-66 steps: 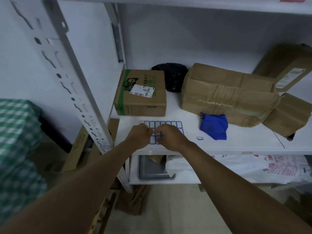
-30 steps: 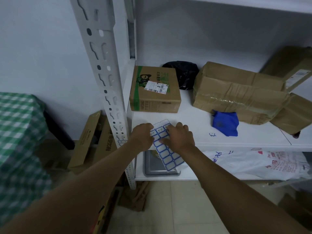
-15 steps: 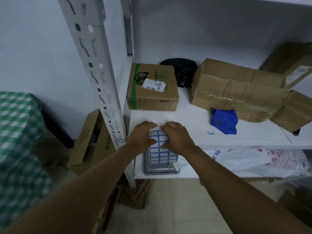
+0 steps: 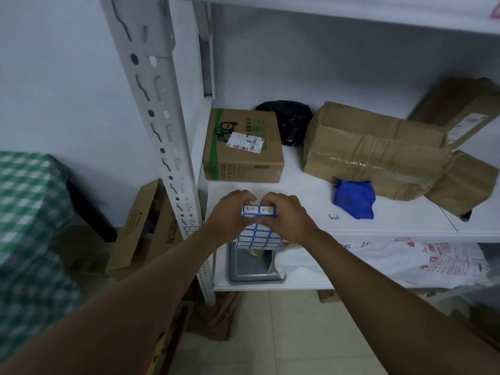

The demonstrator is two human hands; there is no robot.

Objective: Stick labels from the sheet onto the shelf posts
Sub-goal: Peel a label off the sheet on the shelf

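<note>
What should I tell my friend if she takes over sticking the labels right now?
Left hand and right hand both grip the label sheet by its top edge, held in front of the shelf.
The top row has two handwritten labels; the rows below look blank.
One label already sits low on the front post. A loose one lies on the shelf board.
Left to do: peel a written label and press it onto a post.

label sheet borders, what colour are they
Blue borders around white labels on the label sheet, clearest in the head view.
</note>
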